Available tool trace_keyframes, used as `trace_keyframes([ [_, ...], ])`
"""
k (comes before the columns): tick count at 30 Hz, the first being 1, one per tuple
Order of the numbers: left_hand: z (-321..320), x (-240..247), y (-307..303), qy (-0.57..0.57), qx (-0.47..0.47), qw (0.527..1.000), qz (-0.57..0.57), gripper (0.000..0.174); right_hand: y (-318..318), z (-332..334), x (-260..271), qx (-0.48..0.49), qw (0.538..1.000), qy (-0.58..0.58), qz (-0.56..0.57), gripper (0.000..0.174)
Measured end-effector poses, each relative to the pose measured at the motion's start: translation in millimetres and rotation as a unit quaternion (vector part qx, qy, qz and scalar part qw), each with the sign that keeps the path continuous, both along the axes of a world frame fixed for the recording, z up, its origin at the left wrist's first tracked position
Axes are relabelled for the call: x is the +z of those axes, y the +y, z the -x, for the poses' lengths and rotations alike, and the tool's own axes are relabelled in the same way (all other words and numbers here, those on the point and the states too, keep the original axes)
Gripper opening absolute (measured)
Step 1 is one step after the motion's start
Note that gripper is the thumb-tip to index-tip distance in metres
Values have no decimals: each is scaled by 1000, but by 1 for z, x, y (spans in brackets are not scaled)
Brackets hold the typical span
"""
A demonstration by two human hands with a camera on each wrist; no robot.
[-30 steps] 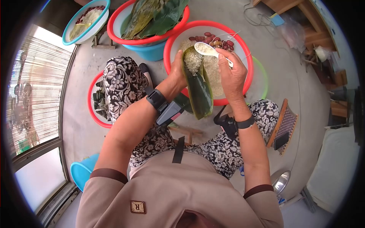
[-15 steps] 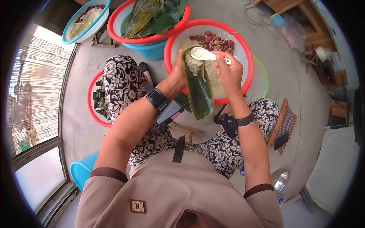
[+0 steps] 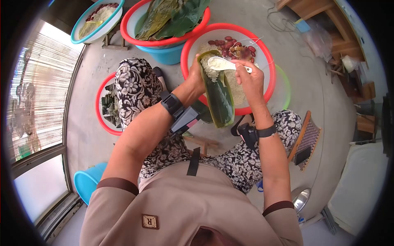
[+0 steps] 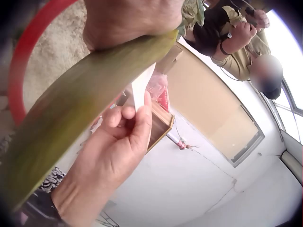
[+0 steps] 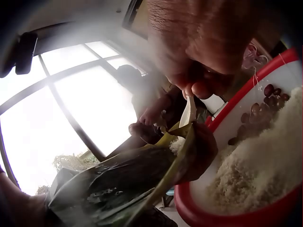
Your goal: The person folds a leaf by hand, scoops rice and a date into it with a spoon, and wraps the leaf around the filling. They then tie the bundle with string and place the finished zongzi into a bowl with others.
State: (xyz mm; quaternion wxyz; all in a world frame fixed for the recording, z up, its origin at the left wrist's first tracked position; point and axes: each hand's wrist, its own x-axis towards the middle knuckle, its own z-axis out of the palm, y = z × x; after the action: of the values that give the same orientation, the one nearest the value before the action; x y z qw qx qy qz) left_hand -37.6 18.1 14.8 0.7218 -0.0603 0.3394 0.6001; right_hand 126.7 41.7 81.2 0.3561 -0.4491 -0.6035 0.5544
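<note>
Blue bucket [image 3: 87, 184] on one side, woven stool [image 3: 310, 136] on the other

A slatted blind [image 3: 39, 94] hangs over the window side at left, with a pale pane [image 3: 43, 188] below it; a dark flat object [image 3: 303, 156] lies on the stool; a shiny metal vessel [image 3: 302, 199], partly hidden, sits at lower right; at upper right a thin cable [image 3: 283, 30] loops over the grey floor [image 3: 336, 123], near wooden furniture [image 3: 316, 7] and a clear plastic bag [image 3: 320, 45]; the left wrist view shows a cracked white wall [image 4: 189, 198] and another person [image 4: 236, 64] in a khaki top.

Arms [image 3: 135, 145] forward, right fingers [image 4: 112, 117] in a pinch
</note>
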Motion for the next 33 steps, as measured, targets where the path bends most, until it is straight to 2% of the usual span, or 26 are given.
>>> trace_keyframes([
  [1,0,1,0,0,0,1000,0,68,0,0,2,0,1000,0,0,19],
  [3,1,4,-1,-19,-10,1000,-1,67,1,0,5,-22,991,125,44,19],
  [4,2,7,-1,-18,-7,1000,-2,67,5,-3,4,-20,991,126,44,19],
  [6,3,12,-2,-82,24,996,4,44,17,-20,2,-94,988,124,13,18],
  [7,3,13,-2,-82,25,996,1,44,21,-27,0,-92,988,124,10,18],
  [9,4,13,-3,-91,23,995,-16,58,24,-41,-14,-65,997,-48,18,24],
  [10,3,17,-4,-92,23,995,-18,58,23,-39,-25,-42,980,-153,-122,27],
  [11,3,20,-5,-85,15,996,-11,64,23,-41,-32,-42,980,-153,-123,27],
  [13,4,21,-5,-78,10,997,-3,71,11,-29,-25,-36,917,-244,-314,33],
  [14,3,21,-4,-60,8,998,-4,73,11,-25,-25,-16,947,-186,-261,39],
  [15,2,20,-3,-40,6,999,-6,75,7,-20,-20,-15,948,-186,-260,39],
  [16,0,22,-3,-40,5,999,-6,75,2,-15,-10,38,984,-147,-91,39],
  [17,-2,25,-2,-36,16,999,3,75,-3,-11,-4,88,987,-104,81,39],
  [19,-6,32,-2,-32,24,999,12,75,-7,-6,-9,98,984,-144,47,34],
  [22,-9,35,-1,-5,11,1000,-14,80,-13,3,-5,66,967,-217,-118,28],
  [25,-9,28,-1,42,-16,998,-37,77,-17,4,5,47,951,-250,-177,29],
  [31,-9,23,-2,68,-70,995,-10,73,-17,-4,5,104,956,-207,-180,28],
  [32,-11,18,-2,77,-76,994,-17,73,-16,-5,8,101,956,-208,-179,28],
  [33,-11,18,-1,87,-80,993,-25,72,-15,-6,13,59,972,-184,-134,27],
])
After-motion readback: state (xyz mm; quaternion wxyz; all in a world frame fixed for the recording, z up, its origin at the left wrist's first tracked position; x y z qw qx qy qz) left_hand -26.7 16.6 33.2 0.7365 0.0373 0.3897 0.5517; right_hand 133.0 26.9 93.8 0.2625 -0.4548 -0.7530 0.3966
